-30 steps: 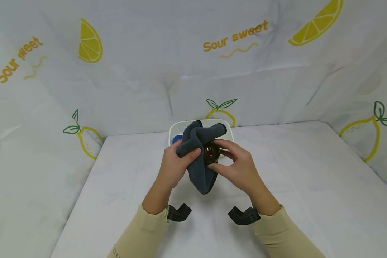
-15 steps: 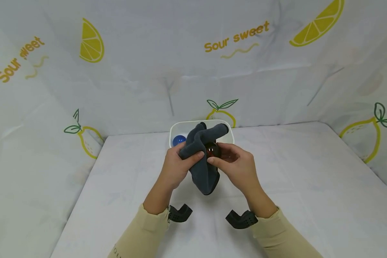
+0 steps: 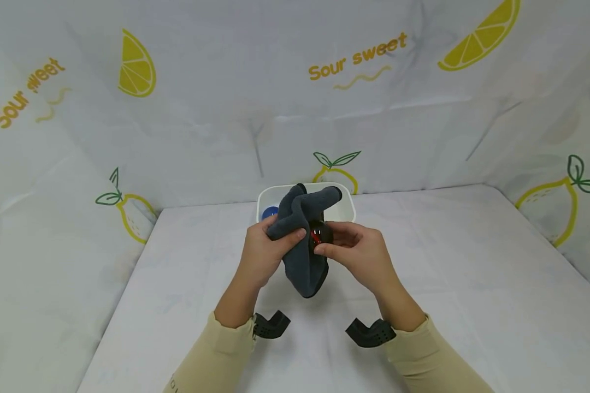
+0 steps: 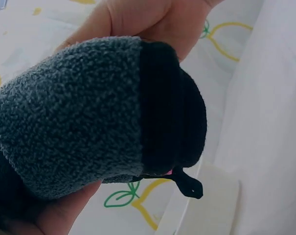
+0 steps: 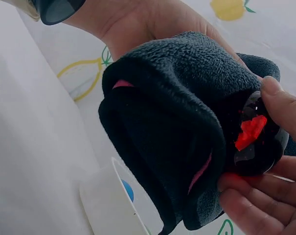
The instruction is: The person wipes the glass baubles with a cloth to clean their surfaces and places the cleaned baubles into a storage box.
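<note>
In the head view, my left hand grips a folded grey-blue plush cloth with dark edging, its thumb on top. My right hand pinches a dark, glossy, see-through ball between thumb and fingers, against the cloth's right side. In the right wrist view the ball glows red inside, and part of it is tucked into the cloth. The left wrist view is mostly filled by the cloth; it hides the ball there.
Behind the hands, a white plastic container stands near the table's back edge. A blue ball lies in its left part, partly covered by the hand and cloth. A white cloth covers the table, and a lemon-print sheet hangs behind.
My right fingers have drawn in and shifted round the ball, and the red glint in it looks different, so it has turned slightly. The left hand keeps its grip on the cloth, barely moving.
</note>
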The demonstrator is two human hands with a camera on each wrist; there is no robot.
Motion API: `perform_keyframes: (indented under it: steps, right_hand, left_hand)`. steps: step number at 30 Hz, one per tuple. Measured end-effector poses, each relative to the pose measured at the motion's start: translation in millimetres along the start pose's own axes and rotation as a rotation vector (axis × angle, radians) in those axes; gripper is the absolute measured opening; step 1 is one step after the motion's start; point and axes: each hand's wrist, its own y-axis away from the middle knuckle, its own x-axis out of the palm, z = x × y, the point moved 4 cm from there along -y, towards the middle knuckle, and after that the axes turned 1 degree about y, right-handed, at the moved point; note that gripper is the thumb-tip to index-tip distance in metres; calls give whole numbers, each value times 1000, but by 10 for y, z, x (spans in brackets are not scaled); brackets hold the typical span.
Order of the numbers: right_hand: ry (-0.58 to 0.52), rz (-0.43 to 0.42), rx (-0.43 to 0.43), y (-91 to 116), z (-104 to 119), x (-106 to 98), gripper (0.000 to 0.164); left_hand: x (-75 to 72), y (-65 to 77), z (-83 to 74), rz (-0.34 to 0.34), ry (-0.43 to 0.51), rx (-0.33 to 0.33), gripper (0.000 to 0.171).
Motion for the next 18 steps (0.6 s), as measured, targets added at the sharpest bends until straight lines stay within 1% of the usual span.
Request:
perform_keyframes:
  steps: [3,5,8,10,14,18]
  right_hand:
    - [-20,1,-75,13,27,16,56]
    - [-20,-11,-140,19,45,19,57]
    - [21,-42,-233,29,74,22,59]
    - [59,-63,-280,38,91,25,60]
    - [113,-91,-328,46,106,35,61]
    - [133,-99,-341,42,95,44,62]
  left_hand:
    - [-9,-14,17,-5,24,-29,39]
    - [-6,-22,26,-7,35,-48,40]
    - [4,-27,33,-13,41,-70,42]
    - [8,-27,32,-16,39,-75,43]
    - [9,-17,16,-17,23,-62,42]
    - [2,-6,-1,-8,13,-42,40]
